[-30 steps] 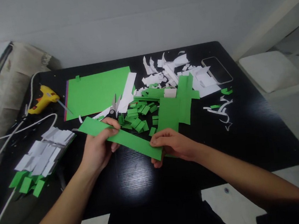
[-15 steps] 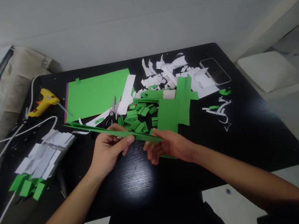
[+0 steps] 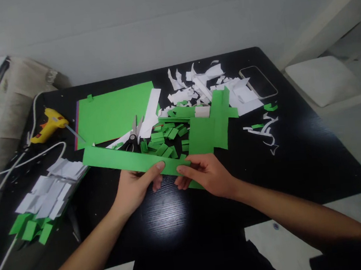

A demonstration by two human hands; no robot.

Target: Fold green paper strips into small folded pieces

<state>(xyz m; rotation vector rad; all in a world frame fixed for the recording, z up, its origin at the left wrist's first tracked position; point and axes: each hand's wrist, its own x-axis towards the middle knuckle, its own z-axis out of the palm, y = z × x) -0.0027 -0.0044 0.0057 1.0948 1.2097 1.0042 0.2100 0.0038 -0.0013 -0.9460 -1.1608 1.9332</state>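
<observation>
A long green paper strip (image 3: 118,159) is held between my two hands above the front of the table, its broad face turned toward me. My left hand (image 3: 137,183) pinches it, thumb on the front face and fingers behind. At the strip's right end, my right hand (image 3: 208,174) grips it between thumb and fingers. Just beyond the strip lie black-handled scissors (image 3: 133,136) with their blades apart, beside a heap of small folded green paper pieces (image 3: 168,138). Larger green paper pieces (image 3: 202,132) lie behind my right hand.
A yellow glue gun (image 3: 49,124) with a white cord rests at the left, near stacked white and green folded papers (image 3: 45,194). Green sheets (image 3: 116,111) lie at the back. White paper scraps (image 3: 205,81) and a phone (image 3: 258,81) are at the back right.
The strip has turned from nearly edge-on to showing its broad face. My right hand's thumb has come onto the strip's right end, closing on it.
</observation>
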